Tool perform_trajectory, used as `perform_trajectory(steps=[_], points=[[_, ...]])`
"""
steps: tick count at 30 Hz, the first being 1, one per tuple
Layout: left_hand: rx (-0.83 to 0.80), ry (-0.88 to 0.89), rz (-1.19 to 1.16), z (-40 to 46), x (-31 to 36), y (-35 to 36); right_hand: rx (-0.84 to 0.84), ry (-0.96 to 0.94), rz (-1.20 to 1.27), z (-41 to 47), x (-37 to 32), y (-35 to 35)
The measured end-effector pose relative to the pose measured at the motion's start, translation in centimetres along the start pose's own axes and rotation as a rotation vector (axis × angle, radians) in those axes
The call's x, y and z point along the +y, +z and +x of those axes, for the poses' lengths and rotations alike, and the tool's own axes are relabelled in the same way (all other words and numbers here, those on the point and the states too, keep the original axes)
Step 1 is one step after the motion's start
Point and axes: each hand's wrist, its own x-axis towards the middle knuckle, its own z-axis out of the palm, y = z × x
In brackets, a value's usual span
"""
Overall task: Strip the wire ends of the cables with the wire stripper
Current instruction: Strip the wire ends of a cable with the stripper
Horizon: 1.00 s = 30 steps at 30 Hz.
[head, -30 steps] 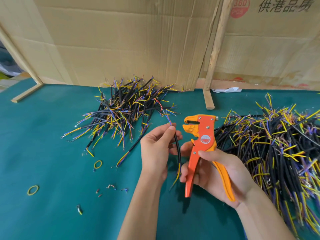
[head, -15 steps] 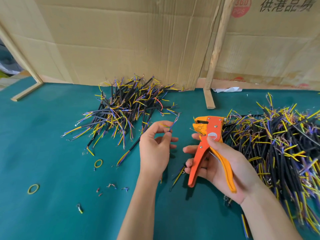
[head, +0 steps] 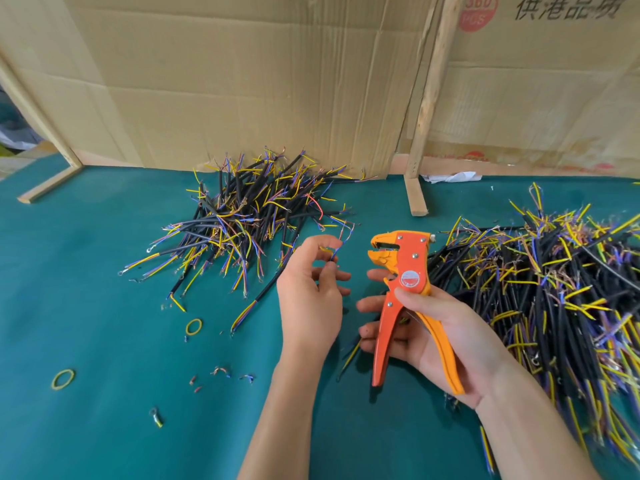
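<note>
Head view: left hand (head: 308, 289) pinching thin blue and yellow wire ends (head: 341, 242) of a cable, just left of the stripper (head: 405, 303), gripped in right hand (head: 440, 334), jaws apart. Risk: floppy strands splaying, missing the jaw slot, copper nicked. Hard orange plastic handles; rubbery black cable piles left (head: 249, 216) and right (head: 540, 285) on green mat (head: 86, 271).

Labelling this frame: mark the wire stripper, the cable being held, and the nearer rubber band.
wire stripper (head: 410, 271): head view, orange body near its round label.
cable (head: 341, 237): head view, thin wire ends above the fingers.
rubber band (head: 63, 379): head view, yellow ring's rim.
</note>
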Motion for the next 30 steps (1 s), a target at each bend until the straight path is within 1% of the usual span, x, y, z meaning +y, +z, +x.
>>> perform_trajectory(steps=[9, 22, 27, 30], points=[[0.003, 0.044, 0.03, 0.0, -0.1, 0.1, -0.005, 0.015, -0.055, 0.0, -0.1, 0.1], [0.034, 0.047, 0.043, 0.1, -0.5, 0.1, -0.153, 0.038, -0.156, -0.7, -0.2, -0.3], [0.027, 0.049, 0.047, -0.1, -0.3, 0.2, -0.13, 0.041, -0.128, -0.5, 0.0, 0.2], [0.023, 0.04, 0.046, -0.2, -0.2, 0.3, -0.07, 0.04, -0.119, -0.3, 0.2, 0.7]])
